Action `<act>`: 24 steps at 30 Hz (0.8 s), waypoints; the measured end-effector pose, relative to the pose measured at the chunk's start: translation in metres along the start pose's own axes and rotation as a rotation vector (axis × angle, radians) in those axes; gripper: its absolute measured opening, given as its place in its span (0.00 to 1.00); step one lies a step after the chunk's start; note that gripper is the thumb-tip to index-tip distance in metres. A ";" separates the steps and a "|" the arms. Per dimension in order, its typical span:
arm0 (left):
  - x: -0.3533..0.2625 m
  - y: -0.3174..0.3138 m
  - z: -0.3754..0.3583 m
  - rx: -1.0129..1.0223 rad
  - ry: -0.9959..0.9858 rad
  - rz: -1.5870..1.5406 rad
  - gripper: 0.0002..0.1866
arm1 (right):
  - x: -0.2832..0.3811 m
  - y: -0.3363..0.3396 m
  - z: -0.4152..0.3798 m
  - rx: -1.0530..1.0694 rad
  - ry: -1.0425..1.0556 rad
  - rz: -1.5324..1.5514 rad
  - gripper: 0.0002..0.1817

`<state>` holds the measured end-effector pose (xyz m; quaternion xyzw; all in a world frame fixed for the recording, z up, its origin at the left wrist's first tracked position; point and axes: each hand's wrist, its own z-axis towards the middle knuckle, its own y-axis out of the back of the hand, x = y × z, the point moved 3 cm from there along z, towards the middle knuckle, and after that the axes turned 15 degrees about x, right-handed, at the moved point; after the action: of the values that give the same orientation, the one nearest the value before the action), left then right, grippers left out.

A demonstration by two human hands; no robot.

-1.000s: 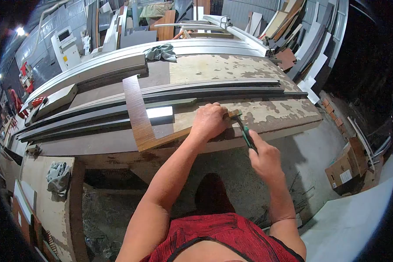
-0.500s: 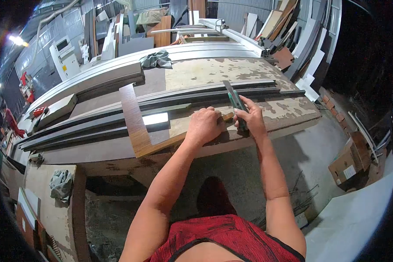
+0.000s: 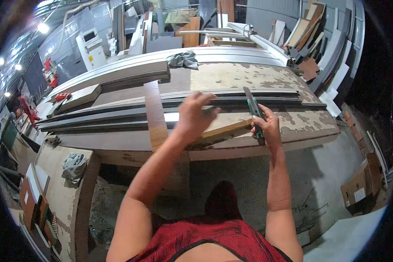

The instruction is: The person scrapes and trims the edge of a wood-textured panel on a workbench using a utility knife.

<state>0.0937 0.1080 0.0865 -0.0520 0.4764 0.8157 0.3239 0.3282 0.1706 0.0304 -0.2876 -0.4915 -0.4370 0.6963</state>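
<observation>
In my right hand (image 3: pixel 268 126) is a green-handled tool (image 3: pixel 254 111) with a flat grey blade pointing up and away. My left hand (image 3: pixel 197 114) is raised over the dark strips, blurred, with its fingers apart and nothing visible in them. Below and between my hands lies an L-shaped wood-grain piece; its broad arm (image 3: pixel 154 109) reaches away across the strips, and its narrow brown edge (image 3: pixel 227 129) runs towards my right hand. Long dark strips (image 3: pixel 100 118) lie lengthwise on the workbench (image 3: pixel 305 121). Part of the L-shaped piece is hidden behind my left hand and forearm.
A grey cloth (image 3: pixel 182 60) lies at the bench's far side. Another cloth (image 3: pixel 74 167) rests on a lower table (image 3: pixel 56 192) at the left. A red tool (image 3: pixel 61 97) sits at the far left. A cardboard box (image 3: pixel 358 190) stands on the floor at the right.
My left hand has lifted off the brown edge and moved up and left, its fingers opening. My right hand still holds the tool. The whole view has shifted, with the bench appearing farther right.
</observation>
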 end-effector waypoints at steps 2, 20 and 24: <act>0.025 0.037 -0.009 -0.046 0.127 0.176 0.21 | 0.002 -0.003 -0.001 0.005 0.001 0.014 0.28; 0.118 0.082 -0.068 0.210 0.736 0.074 0.51 | 0.005 -0.004 -0.003 -0.018 -0.010 -0.081 0.23; 0.119 0.077 -0.072 0.114 0.723 -0.226 0.52 | 0.004 -0.003 -0.003 -0.019 -0.007 -0.092 0.24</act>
<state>-0.0601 0.0804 0.0580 -0.3703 0.5957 0.6762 0.2252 0.3274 0.1658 0.0329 -0.2728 -0.5023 -0.4721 0.6712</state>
